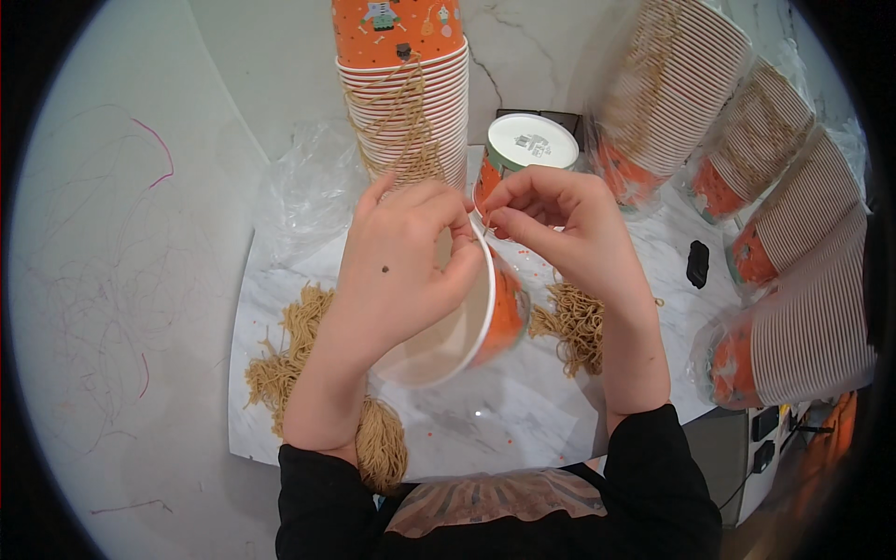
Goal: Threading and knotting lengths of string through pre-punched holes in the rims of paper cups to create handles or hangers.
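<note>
A paper bucket [492,322] with a white rim and orange printed side stands tilted in front of me, its pale inside facing up. My left hand [401,261] reaches over its opening, thumb and forefinger closed at the rim. Just right of the rim, my right hand [565,224] pinches a short, thin piece of tan cord [485,230] between thumb and forefinger. The cord's other end runs to my left fingertips, where the exact grip is hard to see. Tan cord bundles lie on either side: one pile [297,341] at left, another [574,327] under my right forearm.
A tall stack of orange buckets [411,112] draped with cord stands at the back. Beside it is a lidded bucket [532,140]. Several plastic-wrapped stacks [681,84] line the right side near a small black object [697,264]. Clear plastic [308,201] lies back left.
</note>
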Motion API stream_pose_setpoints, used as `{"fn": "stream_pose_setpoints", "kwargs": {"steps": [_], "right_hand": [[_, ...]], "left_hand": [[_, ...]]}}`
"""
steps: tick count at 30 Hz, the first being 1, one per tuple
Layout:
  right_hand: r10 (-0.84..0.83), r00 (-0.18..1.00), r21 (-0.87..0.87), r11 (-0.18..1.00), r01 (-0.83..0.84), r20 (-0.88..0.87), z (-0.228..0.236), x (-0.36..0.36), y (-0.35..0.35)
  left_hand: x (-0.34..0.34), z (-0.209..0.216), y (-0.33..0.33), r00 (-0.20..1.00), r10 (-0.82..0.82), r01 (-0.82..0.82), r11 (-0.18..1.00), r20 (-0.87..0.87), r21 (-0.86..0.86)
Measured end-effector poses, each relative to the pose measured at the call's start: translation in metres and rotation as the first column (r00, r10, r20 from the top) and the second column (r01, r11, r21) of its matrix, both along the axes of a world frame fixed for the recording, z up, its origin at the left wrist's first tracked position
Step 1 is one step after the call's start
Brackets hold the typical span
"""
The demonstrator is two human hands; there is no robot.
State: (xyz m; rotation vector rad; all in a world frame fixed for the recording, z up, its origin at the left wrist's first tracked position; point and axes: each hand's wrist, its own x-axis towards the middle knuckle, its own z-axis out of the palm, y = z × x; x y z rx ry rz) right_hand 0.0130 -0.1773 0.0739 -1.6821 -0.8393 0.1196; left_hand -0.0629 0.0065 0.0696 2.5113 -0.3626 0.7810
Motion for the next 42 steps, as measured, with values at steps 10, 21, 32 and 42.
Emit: {"fn": "stream_pose_setpoints", "kwargs": {"steps": [10,21,32,42], "right_hand": [[0.082,0.996,-0.065,0.994,-0.083,-0.024,0.002,-0.016,0.000],[0.041,0.972,-0.194,0.981,0.005,0.233,-0.006,-0.017,0.003],[0.307,0.949,-0.339,0.903,-0.265,0.075,0.008,-0.018,-0.004],[0.386,0.920,-0.259,0.898,-0.356,0.075,0.003,-0.009,-0.009]], "left_hand": [[-0.011,0.002,0.006,0.972,-0.042,-0.006,0.979,-0.230,-0.203],[0.000,0.001,0.017,0.869,-0.199,-0.004,0.913,-0.453,-0.409],[0.026,-0.016,0.016,0.401,-0.849,0.174,0.440,-0.345,-0.881],[0.042,-0.036,0.031,0.360,-0.861,0.222,0.453,-0.359,-0.863]]}}
